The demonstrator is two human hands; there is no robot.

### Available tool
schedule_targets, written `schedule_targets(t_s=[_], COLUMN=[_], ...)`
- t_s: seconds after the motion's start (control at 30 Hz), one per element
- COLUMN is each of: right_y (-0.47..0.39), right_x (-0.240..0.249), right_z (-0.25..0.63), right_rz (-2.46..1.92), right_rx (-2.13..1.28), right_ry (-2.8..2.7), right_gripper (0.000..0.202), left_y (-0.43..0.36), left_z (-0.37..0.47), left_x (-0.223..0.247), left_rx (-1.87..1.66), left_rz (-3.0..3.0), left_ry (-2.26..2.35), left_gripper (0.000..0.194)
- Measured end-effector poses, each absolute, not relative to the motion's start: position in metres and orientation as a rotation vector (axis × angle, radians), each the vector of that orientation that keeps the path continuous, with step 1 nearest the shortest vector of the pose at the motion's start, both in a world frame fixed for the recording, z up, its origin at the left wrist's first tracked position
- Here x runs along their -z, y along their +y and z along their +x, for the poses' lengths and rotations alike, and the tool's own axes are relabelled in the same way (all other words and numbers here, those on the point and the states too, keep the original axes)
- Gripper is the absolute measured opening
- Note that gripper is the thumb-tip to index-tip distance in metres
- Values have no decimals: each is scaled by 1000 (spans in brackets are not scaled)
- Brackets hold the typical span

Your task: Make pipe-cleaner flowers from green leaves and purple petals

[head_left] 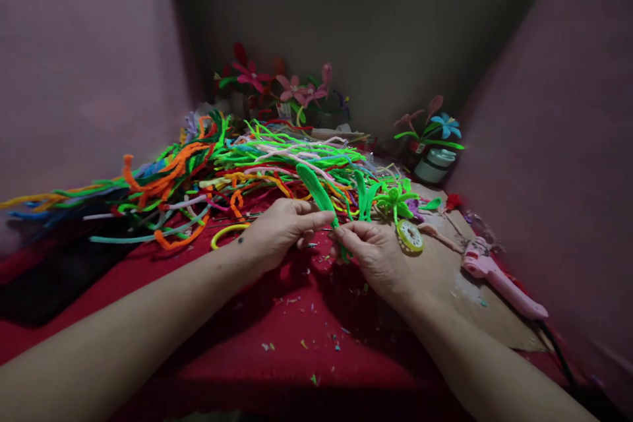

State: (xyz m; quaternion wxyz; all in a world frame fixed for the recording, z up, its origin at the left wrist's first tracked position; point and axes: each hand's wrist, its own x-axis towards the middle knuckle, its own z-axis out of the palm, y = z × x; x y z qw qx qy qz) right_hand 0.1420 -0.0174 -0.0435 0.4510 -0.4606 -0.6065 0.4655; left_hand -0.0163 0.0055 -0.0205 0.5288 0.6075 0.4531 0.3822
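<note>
My red-draped bench (237,349) carries a heap of coloured fuzzy stems (291,155), with a cardboard sheet (440,270) and a pink glue gun (504,282) to the heap's right. On the heap's near side, my left hand (284,234) pinches a green leaf-shaped piece (316,190) between thumb and fingers while my right hand (374,252) nips its lower end. Tiny scraps (304,344) lie nearer me than the heap. I judge the step in hand to be shaping the piece's base; the next move seems to call for a steady left pinch while the right fingertips work the end.
</note>
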Motion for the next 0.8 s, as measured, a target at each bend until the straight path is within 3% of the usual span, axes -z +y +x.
schedule_targets(t_s=[0.43, 0.6, 0.8], right_y=[-17, -19, -24], right_x=[49, 53, 58], right_z=[126, 127, 132], right_rz=[-1071, -1094, -1130], right_rx=[-1450, -1455, -1449], right_ry=[-1084, -1143, -1254], right_gripper=[18, 22, 20], left_y=[8, 22, 26], left_z=[-4, -13, -23], left_x=[27, 25, 15], left_rx=[-1161, -1266, -1340], left_rz=[1257, 1262, 1684], left_ry=[1120, 1130, 1341], left_gripper=[26, 33, 36])
